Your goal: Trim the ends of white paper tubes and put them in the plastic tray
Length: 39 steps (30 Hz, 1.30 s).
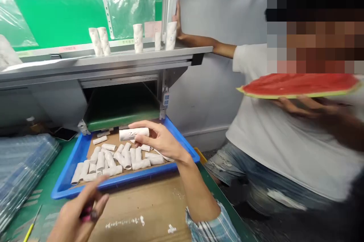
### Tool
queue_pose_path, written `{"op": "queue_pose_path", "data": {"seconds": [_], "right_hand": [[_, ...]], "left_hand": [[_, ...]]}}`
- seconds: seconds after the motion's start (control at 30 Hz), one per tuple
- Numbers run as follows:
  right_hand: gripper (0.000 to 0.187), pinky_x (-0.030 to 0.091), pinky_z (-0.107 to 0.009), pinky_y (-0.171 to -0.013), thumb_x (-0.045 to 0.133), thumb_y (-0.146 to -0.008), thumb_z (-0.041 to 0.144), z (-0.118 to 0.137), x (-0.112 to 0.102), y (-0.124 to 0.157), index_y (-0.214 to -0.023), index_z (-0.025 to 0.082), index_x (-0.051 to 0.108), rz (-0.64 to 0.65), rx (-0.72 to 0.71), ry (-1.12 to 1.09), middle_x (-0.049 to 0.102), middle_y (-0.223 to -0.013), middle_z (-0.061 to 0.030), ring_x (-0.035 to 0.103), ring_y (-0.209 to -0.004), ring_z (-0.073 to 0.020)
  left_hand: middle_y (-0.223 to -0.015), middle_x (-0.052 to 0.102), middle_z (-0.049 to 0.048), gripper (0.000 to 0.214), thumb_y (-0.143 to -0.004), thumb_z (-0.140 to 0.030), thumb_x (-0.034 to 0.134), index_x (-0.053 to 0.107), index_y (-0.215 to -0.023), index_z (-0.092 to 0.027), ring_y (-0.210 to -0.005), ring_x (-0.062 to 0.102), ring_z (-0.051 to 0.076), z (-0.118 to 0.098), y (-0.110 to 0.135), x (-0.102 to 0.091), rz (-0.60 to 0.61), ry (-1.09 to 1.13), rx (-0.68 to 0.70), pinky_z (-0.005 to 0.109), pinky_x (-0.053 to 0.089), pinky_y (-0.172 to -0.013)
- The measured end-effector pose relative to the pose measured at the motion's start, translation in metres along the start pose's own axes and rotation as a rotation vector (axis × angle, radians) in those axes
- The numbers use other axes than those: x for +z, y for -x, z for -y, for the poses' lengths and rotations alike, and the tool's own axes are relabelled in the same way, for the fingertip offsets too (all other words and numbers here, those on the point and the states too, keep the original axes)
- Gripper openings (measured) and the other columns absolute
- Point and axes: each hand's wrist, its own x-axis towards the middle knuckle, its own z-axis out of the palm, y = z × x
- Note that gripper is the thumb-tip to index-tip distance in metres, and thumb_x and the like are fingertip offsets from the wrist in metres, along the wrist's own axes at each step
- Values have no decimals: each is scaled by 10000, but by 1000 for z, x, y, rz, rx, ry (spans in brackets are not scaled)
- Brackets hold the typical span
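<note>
My right hand [165, 141] grips a short white tube [127, 135] between thumb and fingers, and dark handwriting marks its side. The tube is held lengthwise above a blue tray [64, 181], where many similar white rolls [113, 170] lie on brown cardboard. At the lower left, blurred by motion, my left hand [72, 211] is closed around something small and pink with a dark end [88, 214]; its kind is unclear. The index finger of that hand points toward the tray's front rim.
Several white rolls [138, 38] stand on a metal shelf [113, 60]. Clear plastic bags [22, 170], a yellow-handled tool [29, 230] and a phone [65, 133] lie on the left. Cardboard [142, 211] covers the front. On the right, a person [273, 132] holds a watermelon slice [298, 86].
</note>
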Motion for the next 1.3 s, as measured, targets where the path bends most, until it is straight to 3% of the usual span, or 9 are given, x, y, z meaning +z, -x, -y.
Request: {"op": "queue_pose_path", "data": {"seconds": [0.07,0.13,0.3,0.47,0.67,0.83,1.03,1.17,1.3], "right_hand": [[373,614,-279,-735,880,-864,415,-2,2,-3,-1132,225,702,-22,8,-55,772,-886,14,774,-778,-169],[371,613,-277,-704,908,-837,412,-4,3,-6,-1059,220,681,-16,30,-81,778,-864,9,783,-770,-182],[333,636,-293,-765,898,-864,403,-10,-1,-9,-1083,235,711,-9,5,-106,807,-905,-10,801,-824,-194],[323,658,-344,-898,861,-906,393,-16,-9,-9,-1181,265,749,-19,11,-66,812,-1096,-43,797,-1017,-235],[310,671,-380,-941,869,-898,410,-22,-6,-10,-1176,298,789,-89,21,67,793,-1179,-56,780,-1050,-265],[339,669,-388,-925,843,-923,423,-22,5,-10,-1228,303,756,-118,24,29,783,-1199,-64,774,-1043,-261],[289,646,-345,-919,822,-948,399,-19,18,-6,-1222,323,768,-149,-39,72,772,-1140,-38,756,-981,-222],[327,638,-364,-870,719,-1004,476,-12,23,-1,-1296,332,753,-159,-64,88,778,-1147,-50,740,-883,-221],[331,593,-335,-813,668,-1024,471,-11,30,1,-1302,314,756,-194,-108,87,758,-1234,-60,701,-880,-213]], "left_hand": [[-874,730,-17,655,-1020,-447,652,419,-1616,-307,-601,577,115,-20,-40,-5,-5,87,49,192,522,-616],[-958,751,21,739,-996,-453,682,383,-1639,-245,-535,501,90,-38,-80,-5,-39,204,112,183,468,-528],[-1158,796,79,353,-954,-421,757,765,-1253,-233,-818,707,168,-53,-135,6,-77,218,263,216,543,-673],[-1167,797,71,350,-947,-441,772,765,-1225,-229,-914,741,191,-46,-141,18,-95,337,215,222,575,-729],[-1174,797,74,346,-973,-439,741,760,-1241,-221,-974,739,219,-39,-142,16,-62,329,208,249,573,-759],[-1219,795,38,331,-994,-424,739,745,-1293,-283,-1073,740,212,-27,-138,11,-93,322,326,269,565,-923],[-1195,787,47,343,-1017,-406,714,721,-1339,-288,-1014,741,197,-24,-136,5,-119,317,402,265,575,-888],[-1065,772,31,369,-1034,-318,701,678,-1402,-303,-845,705,146,-21,-134,4,-181,259,525,219,554,-756],[-1140,756,41,474,-1042,-244,691,591,-1493,-350,-921,726,141,-18,-131,8,-262,111,649,213,561,-816]]}}
